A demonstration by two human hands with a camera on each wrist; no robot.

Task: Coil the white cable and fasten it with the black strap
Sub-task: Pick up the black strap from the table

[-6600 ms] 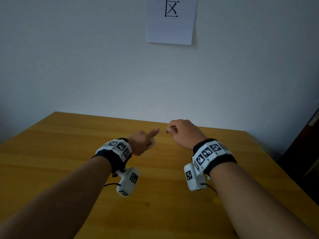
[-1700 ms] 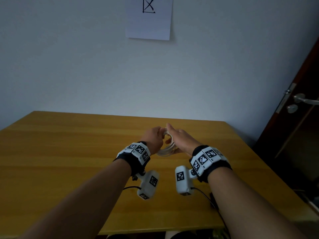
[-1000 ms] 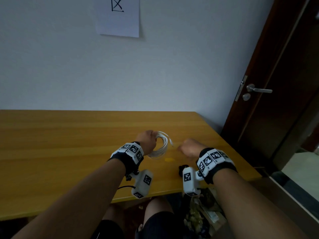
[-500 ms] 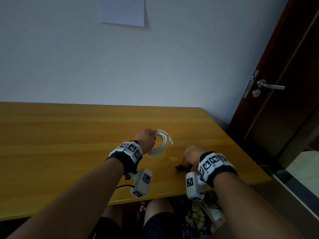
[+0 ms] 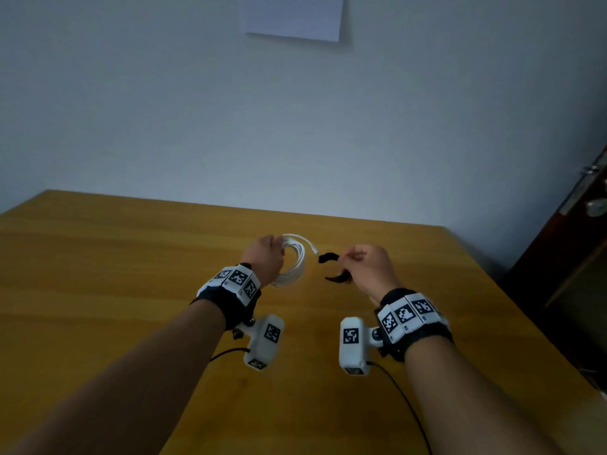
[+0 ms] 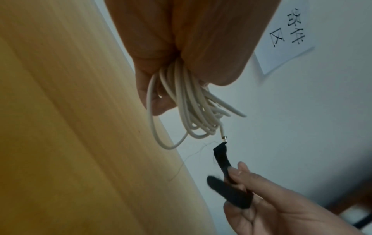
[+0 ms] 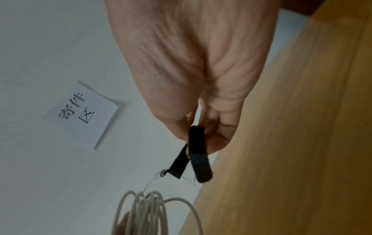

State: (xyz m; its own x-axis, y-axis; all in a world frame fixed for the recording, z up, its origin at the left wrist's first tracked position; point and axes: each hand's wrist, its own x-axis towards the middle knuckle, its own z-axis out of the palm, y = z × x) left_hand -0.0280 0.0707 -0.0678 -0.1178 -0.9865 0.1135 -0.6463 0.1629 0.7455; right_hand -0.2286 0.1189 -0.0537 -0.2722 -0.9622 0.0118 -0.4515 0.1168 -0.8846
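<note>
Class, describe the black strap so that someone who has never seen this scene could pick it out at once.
Find the wooden table below the pale wall. Above it, the right hand pinches the black strap, beside the white cable coiled in the left hand. It is the only short, flat, dark band.

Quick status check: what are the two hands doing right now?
Left hand grips coiled white cable. Right hand pinches black strap, not yet round the coil. Nothing between them.

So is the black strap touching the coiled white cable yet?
Cannot tell. In the left wrist view the black strap's tip meets the white cable's plug end, but no view settles contact or gap.
</note>
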